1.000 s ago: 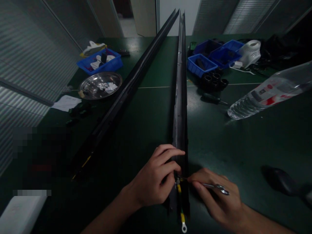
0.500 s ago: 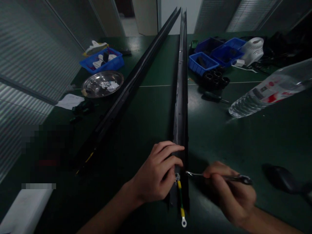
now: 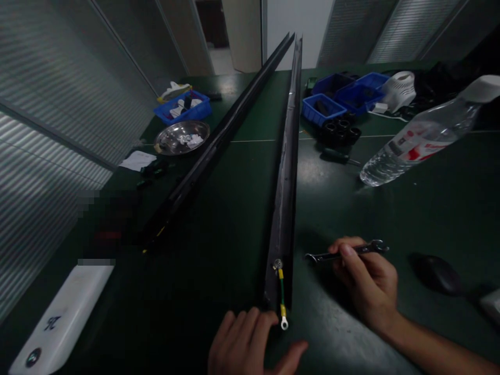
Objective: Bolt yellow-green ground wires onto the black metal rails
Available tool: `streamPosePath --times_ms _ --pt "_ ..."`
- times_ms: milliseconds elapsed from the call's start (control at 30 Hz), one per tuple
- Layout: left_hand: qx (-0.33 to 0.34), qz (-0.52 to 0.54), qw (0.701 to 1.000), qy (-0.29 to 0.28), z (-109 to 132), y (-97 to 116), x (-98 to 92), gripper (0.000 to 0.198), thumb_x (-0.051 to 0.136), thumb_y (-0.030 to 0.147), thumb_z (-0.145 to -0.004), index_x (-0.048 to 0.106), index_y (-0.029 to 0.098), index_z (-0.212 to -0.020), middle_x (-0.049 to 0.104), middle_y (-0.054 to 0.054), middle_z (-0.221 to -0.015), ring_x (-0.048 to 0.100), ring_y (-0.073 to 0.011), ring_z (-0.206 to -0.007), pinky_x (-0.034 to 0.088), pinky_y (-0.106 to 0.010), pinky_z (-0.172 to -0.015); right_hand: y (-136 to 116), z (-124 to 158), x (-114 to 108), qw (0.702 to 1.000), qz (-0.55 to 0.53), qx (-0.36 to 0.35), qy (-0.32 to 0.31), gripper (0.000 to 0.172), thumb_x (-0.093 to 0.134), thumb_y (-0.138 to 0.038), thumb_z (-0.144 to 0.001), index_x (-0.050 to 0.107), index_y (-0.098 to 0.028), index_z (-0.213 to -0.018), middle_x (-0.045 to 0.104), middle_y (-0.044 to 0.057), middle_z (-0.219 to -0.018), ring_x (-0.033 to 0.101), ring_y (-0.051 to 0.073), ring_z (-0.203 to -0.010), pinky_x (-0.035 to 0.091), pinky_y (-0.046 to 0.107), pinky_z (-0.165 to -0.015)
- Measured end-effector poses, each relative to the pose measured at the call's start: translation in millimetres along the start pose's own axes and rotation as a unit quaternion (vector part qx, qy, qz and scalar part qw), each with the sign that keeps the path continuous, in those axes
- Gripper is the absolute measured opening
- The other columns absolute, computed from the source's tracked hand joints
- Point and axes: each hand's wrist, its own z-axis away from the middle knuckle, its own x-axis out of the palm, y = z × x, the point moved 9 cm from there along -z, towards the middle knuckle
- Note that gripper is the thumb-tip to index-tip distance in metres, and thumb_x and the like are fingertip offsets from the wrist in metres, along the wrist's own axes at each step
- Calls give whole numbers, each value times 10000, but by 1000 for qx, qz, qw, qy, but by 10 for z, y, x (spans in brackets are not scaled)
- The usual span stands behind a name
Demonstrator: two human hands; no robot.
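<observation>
A long dark channel rail (image 3: 284, 192) runs away from me across the green table. Bolted inside its near end is a short yellow-green ground wire (image 3: 282, 291), whose free ring terminal hangs over the rail's end. My left hand (image 3: 250, 338) is at that near end, fingers bent over or against its left corner and thumb stretched apart; it grips nothing that I can see. To the right of the rail, my right hand (image 3: 369, 281) holds a metal wrench (image 3: 351, 252) between thumb and fingers, its tip apart from the rail.
A second dark rail (image 3: 219, 138) lies slanted to the left. Beyond it are a steel bowl (image 3: 182, 138) and a blue bin (image 3: 183, 108). On the right stand a water bottle (image 3: 410, 143), blue bins (image 3: 322, 109), a screwdriver (image 3: 336, 155) and a computer mouse (image 3: 437, 273).
My left hand has come off the bolted spot and moved back to the rail's near end. My right hand has drawn the wrench slightly away from the rail. The view has shifted.
</observation>
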Motion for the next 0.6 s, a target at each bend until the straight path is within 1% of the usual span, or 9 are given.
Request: streamPosePath --times_ms 33,133,233,333,433,467,533,567,600 --pt "-15 3 1000 2 10 5 19 239 689 440 -940 600 223 -986 665 3 -716 604 -180 -558 404 -322 -569 1 -6 10 1000 -1 0 -3 192 630 -324 -1001 709 -170 -919 614 31 -846 508 87 -562 367 205 -436" --pt "-41 5 999 12 14 30 41 99 595 299 -1007 606 216 -956 663 19 -694 584 -148 -517 391 -295 -563 -2 -40 43 1000 -5 5 -8 238 641 -360 -992 713 -160 -883 603 26 -810 497 83 -550 354 199 -428" --pt "-37 -5 998 41 21 69 7 148 531 237 -1036 628 204 -929 651 30 -662 581 -128 -508 414 -278 -611 -9 -69 67 1000 -12 13 -3 282 646 -398 -985 717 -161 -850 588 16 -768 475 77 -528 340 195 -422" --pt "-39 1 997 64 53 79 -11 222 501 211 -1052 647 200 -885 624 47 -612 567 -110 -489 437 -266 -661 -6 -77 93 1000 -15 22 -2 276 654 -412 -977 724 -175 -854 583 10 -757 472 79 -536 340 194 -431" --pt "-60 40 995 72 64 68 -23 266 508 212 -1046 659 202 -828 574 54 -563 527 -104 -465 441 -247 -640 -11 -77 113 1000 -14 22 -3 270 668 -420 -965 733 -181 -857 600 18 -785 497 91 -569 366 200 -456" --pt "-81 64 992 75 58 42 -34 277 519 229 -1039 663 204 -804 559 49 -558 519 -106 -471 429 -237 -607 -13 -78 117 1000 -14 22 -3 272 669 -425 -963 734 -183 -857 606 21 -792 506 95 -579 374 203 -465" --pt "-152 137 976 80 42 -58 -58 305 554 296 -1018 659 201 -747 539 32 -569 514 -110 -497 391 -217 -540 -15 -80 125 1000 -12 21 -4 278 668 -434 -961 736 -186 -857 609 19 -784 509 98 -582 379 207 -474" --pt "-198 188 959 79 39 -125 -55 334 574 342 -1004 649 196 -713 524 27 -571 506 -109 -504 372 -208 -516 -14 -81 128 1000 -10 21 -5 280 667 -437 -962 735 -187 -857 603 15 -767 506 97 -578 377 208 -476" --pt "-246 247 934 72 41 -193 -32 366 597 393 -986 636 189 -684 503 28 -560 485 -104 -494 357 -200 -497 -13 -82 130 1000 -7 20 -6 283 665 -439 -963 734 -186 -856 598 12 -752 503 97 -573 375 210 -477"
